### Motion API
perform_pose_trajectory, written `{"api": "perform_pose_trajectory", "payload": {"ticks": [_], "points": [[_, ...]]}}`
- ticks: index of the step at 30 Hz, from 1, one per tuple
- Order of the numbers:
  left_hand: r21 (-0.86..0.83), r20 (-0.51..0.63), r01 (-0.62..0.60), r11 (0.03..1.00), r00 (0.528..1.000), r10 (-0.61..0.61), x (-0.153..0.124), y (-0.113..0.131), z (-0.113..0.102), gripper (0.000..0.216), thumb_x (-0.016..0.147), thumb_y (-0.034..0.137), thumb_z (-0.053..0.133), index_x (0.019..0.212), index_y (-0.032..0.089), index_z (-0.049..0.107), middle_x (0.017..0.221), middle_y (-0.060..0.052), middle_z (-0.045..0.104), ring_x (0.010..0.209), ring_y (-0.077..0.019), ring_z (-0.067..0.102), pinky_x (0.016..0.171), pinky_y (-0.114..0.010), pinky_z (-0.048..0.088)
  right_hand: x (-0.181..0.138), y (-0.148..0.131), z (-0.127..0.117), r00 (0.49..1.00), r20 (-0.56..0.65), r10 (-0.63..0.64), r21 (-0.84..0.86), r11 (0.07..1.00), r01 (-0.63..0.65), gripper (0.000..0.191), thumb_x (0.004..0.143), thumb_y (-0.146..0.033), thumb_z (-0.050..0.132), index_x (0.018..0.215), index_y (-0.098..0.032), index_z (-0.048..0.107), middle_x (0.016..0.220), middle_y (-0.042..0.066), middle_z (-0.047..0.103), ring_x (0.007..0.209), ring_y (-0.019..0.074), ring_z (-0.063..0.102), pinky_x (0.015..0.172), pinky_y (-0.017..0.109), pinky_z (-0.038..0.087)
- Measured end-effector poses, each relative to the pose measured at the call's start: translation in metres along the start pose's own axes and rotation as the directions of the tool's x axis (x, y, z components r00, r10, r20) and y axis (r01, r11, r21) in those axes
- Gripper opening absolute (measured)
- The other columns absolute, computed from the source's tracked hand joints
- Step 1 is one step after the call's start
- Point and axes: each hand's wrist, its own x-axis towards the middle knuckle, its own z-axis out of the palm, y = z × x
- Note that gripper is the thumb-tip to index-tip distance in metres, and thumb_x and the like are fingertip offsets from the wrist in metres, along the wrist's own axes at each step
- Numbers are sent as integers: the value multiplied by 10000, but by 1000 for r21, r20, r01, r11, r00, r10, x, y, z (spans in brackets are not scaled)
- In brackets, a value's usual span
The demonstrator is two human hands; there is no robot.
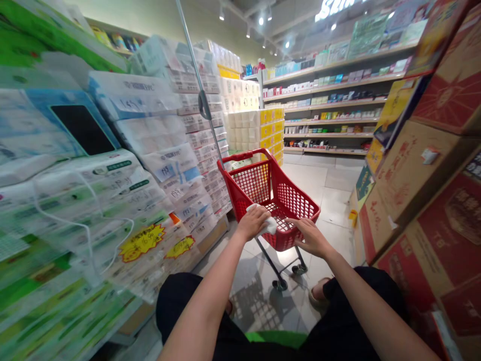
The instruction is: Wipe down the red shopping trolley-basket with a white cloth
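Note:
Straight ahead stands a red plastic shopping cart [296, 199] with grid walls, its near end toward me. My left hand [256, 220] is closed over a white cloth or wipe [269, 225], pressing it on the near rim at the left corner. Part of that cloth is covered by my fingers. My right hand [308, 235] rests at the near right part of the rim, fingers stretched and slightly apart, with nothing in it. The cart's basket holds nothing that I can see.
Stacked tissue packs [150, 130] line the left, with a phone or tablet [80, 128] and a white cable on them. Cardboard cartons [409, 170] rise on the right. A metal pole [191, 50] stands by the cart handle. Stocked shelves [330, 103] are behind.

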Motion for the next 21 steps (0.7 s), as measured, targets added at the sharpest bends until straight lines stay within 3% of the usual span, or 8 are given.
{"api": "perform_pose_trajectory", "payload": {"ticks": [3, 6, 11, 16, 21], "points": [[21, -18, 46, 999, 999, -46, 6, -1, 6, 299, 978, 369, 460, 1235, 232, 532, 1242, -67, 547, 1226, -211, 474, 1158, -471, 280, 3, -5, -7, 1000, 5, -8, -42, 999, 9, 423, 797, -303, 628, 1215, -274, 569, 1114, 46, 642, 1041, 244, 539, 995, 434, 379], [49, -39, 56, 997, 998, -54, 11, 9, 12, 276, 967, 351, 487, 1216, 247, 544, 1225, -67, 548, 1194, -213, 481, 1140, -475, 296, 6, -17, -2, 1000, -5, -18, -117, 993, 17, 269, 821, -432, 648, 1030, -265, 618, 1013, 41, 650, 1004, 242, 544, 981, 421, 377], [95, -63, 93, 991, 994, -88, 18, 32, 18, 295, 949, 357, 513, 1221, 245, 542, 1187, -72, 555, 1174, -226, 490, 1128, -480, 308, 6, -37, 20, 987, -130, 94, -290, 948, -129, 72, 873, -292, 582, 883, -221, 574, 935, 68, 633, 960, 241, 540, 921, 384, 397], [120, -109, 137, 983, 986, -124, 26, 75, 28, 353, 955, 366, 480, 1274, 219, 505, 1271, -95, 522, 1283, -244, 428, 1166, -500, 255, -4, -32, 21, 970, -206, 128, -356, 914, -196, 95, 815, -205, 602, 904, -225, 578, 944, 60, 629, 1021, 248, 520, 1073, 413, 275], [89, -111, 128, 988, 987, -118, 35, 106, 38, 416, 954, 411, 458, 1291, 170, 491, 1347, -123, 488, 1364, -265, 359, 1197, -522, 194, -11, -13, 18, 952, -265, 155, -290, 928, -232, 162, 792, -149, 587, 933, -225, 609, 930, 42, 639, 964, 222, 526, 1039, 383, 281]]}}
